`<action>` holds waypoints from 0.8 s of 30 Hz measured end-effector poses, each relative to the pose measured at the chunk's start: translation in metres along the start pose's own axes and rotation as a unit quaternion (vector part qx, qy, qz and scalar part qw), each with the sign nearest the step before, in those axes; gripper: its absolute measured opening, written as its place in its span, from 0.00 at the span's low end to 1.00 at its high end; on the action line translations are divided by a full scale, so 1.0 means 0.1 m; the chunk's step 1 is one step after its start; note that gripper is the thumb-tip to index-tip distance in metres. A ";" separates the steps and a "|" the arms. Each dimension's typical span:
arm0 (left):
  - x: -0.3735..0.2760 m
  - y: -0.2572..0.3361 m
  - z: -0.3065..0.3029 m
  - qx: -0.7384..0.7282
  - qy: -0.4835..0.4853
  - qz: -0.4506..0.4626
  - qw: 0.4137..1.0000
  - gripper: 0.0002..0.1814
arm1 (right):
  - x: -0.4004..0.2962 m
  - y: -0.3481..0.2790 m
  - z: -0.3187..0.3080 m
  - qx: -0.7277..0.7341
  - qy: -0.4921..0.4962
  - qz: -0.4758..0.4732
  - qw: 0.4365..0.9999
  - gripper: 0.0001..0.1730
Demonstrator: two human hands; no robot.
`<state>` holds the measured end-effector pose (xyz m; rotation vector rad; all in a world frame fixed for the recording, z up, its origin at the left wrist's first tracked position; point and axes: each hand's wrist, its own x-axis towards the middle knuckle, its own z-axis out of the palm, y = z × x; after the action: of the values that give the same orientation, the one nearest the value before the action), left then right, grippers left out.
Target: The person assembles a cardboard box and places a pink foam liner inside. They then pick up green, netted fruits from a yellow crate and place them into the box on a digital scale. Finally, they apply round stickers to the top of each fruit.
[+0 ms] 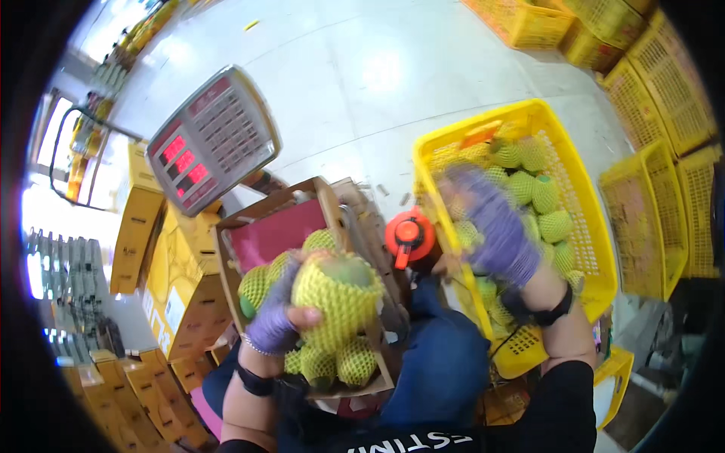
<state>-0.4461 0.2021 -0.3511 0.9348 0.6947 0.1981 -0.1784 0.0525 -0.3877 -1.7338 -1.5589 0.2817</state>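
Note:
My left hand [277, 317], in a purple fingerless glove, grips a large green fruit, apparently a mango, in a yellow foam net sleeve [337, 303]. It is held above an open cardboard box [329, 206]. Several sleeved fruits [318, 365] lie in that box, beside a dark pink sheet [283, 235]. Over the left side of a yellow plastic crate [595, 249] is my right hand [493, 221], gloved the same way and blurred by motion. Its fingers are among or just above many sleeved fruits [521, 187]; whether it holds one cannot be made out.
A digital scale display with keypad [218, 139] stands beyond the box. An orange-red bottle cap [409, 235] shows between box and crate. Yellow cartons [181, 283] are stacked at left. Yellow crates [651, 215] line the right, on a pale tiled floor [362, 113].

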 end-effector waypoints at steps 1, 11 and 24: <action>0.00 0.12 -0.13 0.056 0.052 0.053 0.996 0.46 | -0.11 0.44 -0.12 -0.141 0.037 0.049 0.988 0.34; 0.34 0.20 -1.51 0.411 0.297 0.124 0.853 0.32 | -1.87 3.78 -0.27 -0.321 0.205 0.389 0.839 0.38; 0.56 0.00 -1.62 0.804 0.258 0.080 0.530 0.42 | -0.48 3.34 -0.18 -0.448 0.036 0.493 0.745 0.49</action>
<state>-0.5048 0.3354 -0.4412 2.8472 1.3496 -0.1064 0.0722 0.0173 -0.6117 -3.2011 -0.5053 -0.0857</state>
